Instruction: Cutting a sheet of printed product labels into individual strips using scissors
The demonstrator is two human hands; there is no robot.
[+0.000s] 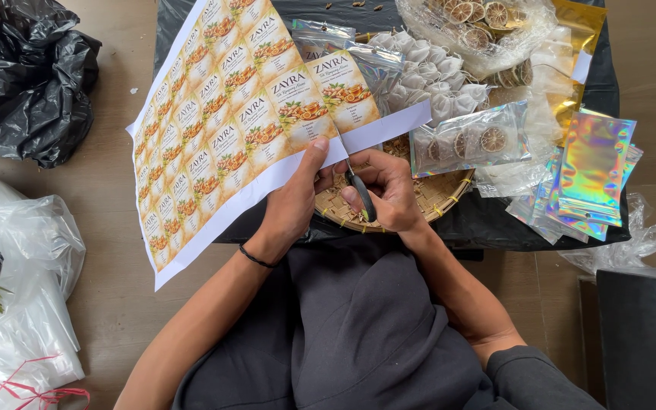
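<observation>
Pinched between thumb and fingers, the lower white margin of a printed label sheet (222, 114) is held up by the left hand (294, 201), thumb on top of the paper's edge. Beside it the right hand (389, 190) is closed through the dark handles of a pair of scissors (352, 176), whose blades run up into the sheet between two labels near its right end. That sheet slants across the middle of the view, above the front edge of a black-covered table (495, 224); it is a white sheet printed with rows of identical small labels in cream and yellow, each with a picture of orange fruit, and a plain white border along the bottom and right. A thin black band circles the left wrist. Under the hands lies a shallow woven bamboo tray (438, 193), only partly visible. Behind it sits a heap of small white tea pouches (434, 72), and a clear zip bag (468, 140) holding dried citrus slices. More dried slices fill a clear plastic bag (480, 23) at the top. To the right rests a stack of shiny holographic pouches (590, 171). A crumpled black plastic bag (28, 76) lies at the far left.
</observation>
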